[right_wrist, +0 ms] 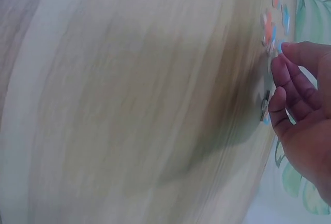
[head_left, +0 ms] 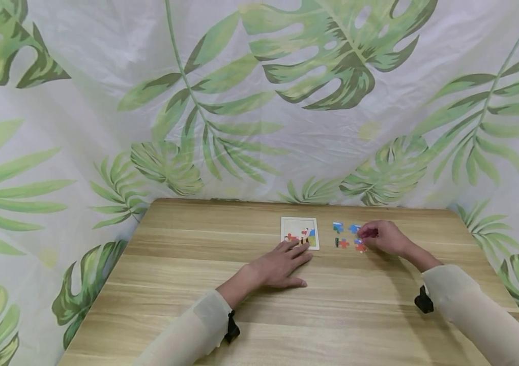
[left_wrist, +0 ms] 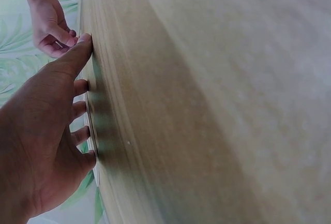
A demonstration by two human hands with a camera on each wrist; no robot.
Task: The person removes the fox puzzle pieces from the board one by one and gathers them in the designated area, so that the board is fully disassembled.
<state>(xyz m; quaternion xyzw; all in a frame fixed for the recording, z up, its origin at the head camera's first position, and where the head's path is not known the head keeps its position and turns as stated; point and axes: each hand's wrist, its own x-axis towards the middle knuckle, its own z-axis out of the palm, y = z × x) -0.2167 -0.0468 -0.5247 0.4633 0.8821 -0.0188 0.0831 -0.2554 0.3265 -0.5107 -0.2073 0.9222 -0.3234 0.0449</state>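
A square puzzle board point(head_left: 292, 221) with a pale frame lies towards the back of the table, some pieces fitted along its lower part. My left hand point(head_left: 282, 267) lies flat with fingers spread, fingertips resting at the board's near edge. To the right, my right hand point(head_left: 390, 238) hovers low among loose jigsaw pieces, thumb and fingers bent together. At its fingertips shows a bit of a blue jigsaw piece point(right_wrist: 281, 47), mostly hidden. Beside that hand lie a red-and-blue piece point(head_left: 360, 248), a red piece point(head_left: 343, 244) and a blue-and-green piece point(head_left: 338, 226).
The wooden table point(head_left: 333, 315) ends at the back against a leaf-patterned cloth point(head_left: 250, 127). Another blue piece point(head_left: 354, 229) lies close to the right hand's fingers. Black straps hang at both sleeve cuffs.
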